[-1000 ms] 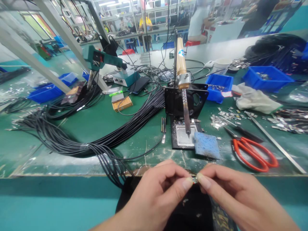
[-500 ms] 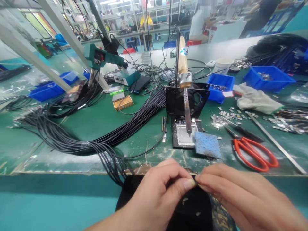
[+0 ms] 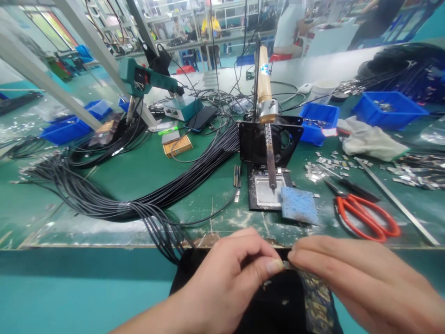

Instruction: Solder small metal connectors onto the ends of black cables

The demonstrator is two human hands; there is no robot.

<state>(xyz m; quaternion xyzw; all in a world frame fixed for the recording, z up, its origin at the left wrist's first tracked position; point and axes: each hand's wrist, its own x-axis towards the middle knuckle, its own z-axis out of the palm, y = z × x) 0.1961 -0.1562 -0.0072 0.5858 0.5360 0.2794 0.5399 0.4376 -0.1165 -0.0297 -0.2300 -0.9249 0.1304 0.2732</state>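
Note:
My left hand is closed in a pinch in front of the bench edge, thumb against forefinger. From its tips pokes the end of a small metal connector; most of it is hidden. Just right of that, my right hand has its fingers pressed together, tips beside the connector. Its thumb is out of sight, and what it holds, if anything, I cannot make out. Under both hands lies a black cloth with small scraps on it. Beyond them, a soldering iron hangs tip down over a metal tray.
A blue sponge overlaps the tray's right side. Red-handled scissors and a metal strip lie to the right. Black cables sweep across the left, hanging over the edge. A fan stands behind the iron; blue bins sit farther back.
My right fingertips have shifted slightly right, away from the left thumb. More of the connector shows between the hands. The view has tilted down slightly.

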